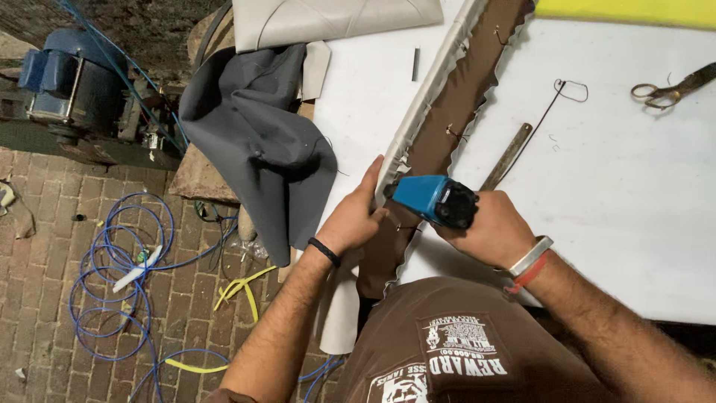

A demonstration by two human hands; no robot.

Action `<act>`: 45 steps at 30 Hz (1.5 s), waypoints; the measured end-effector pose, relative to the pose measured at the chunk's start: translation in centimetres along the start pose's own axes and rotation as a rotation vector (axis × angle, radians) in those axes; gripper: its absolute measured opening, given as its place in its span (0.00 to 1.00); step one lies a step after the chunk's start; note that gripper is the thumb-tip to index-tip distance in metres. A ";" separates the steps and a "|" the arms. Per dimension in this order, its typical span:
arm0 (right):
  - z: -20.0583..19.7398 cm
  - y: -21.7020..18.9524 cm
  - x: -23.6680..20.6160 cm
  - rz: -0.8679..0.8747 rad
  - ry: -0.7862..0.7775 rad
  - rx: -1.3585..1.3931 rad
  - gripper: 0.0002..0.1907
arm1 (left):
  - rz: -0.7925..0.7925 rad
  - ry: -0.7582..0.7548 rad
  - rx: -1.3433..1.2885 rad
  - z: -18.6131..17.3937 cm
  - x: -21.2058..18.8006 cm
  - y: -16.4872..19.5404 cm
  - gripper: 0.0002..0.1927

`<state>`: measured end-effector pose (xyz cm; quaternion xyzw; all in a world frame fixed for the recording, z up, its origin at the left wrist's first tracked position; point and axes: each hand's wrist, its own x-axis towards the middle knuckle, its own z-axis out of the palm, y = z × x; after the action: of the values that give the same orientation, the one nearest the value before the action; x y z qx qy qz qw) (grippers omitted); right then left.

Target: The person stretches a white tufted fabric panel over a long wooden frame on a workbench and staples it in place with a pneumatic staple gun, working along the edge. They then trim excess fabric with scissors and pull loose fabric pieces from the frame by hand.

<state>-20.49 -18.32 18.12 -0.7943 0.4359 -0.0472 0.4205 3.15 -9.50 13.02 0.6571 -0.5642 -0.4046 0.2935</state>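
Brown panel edge lies on our white table; our left hand pinches the grey fabric against it, our right hand wraps the blue staple gun. Fingertips sit beside the nose: a slip could staple them.

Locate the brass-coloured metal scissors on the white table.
The brass-coloured metal scissors lie at the head view's upper right edge on the white table, below the yellow foam strip and right of a bent wire hook.
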 end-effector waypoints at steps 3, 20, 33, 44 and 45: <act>0.7 -0.4 -0.7 -0.015 -0.039 0.032 0.11 | -0.166 -0.068 0.035 -0.1 0.1 0.0 0.54; 3.8 -2.2 -2.2 -0.060 -0.056 0.018 0.09 | -0.035 0.036 -0.119 -0.2 -7.3 -4.2 0.43; 5.1 -3.0 -4.8 -0.124 -0.055 -0.082 0.10 | -0.056 0.017 -0.040 -0.1 -8.4 -2.8 0.53; 5.9 -3.6 -5.0 -0.195 -0.110 -0.088 0.14 | 0.058 0.051 -0.232 -0.5 -11.5 -3.8 0.57; 5.9 -3.3 -4.8 -0.112 -0.158 -0.087 0.14 | 0.021 0.048 -0.227 -0.4 -11.5 -3.9 0.57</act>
<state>-18.71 -10.22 18.04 -0.8362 0.3580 0.0112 0.4153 5.09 2.43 12.25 0.6232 -0.5142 -0.4470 0.3839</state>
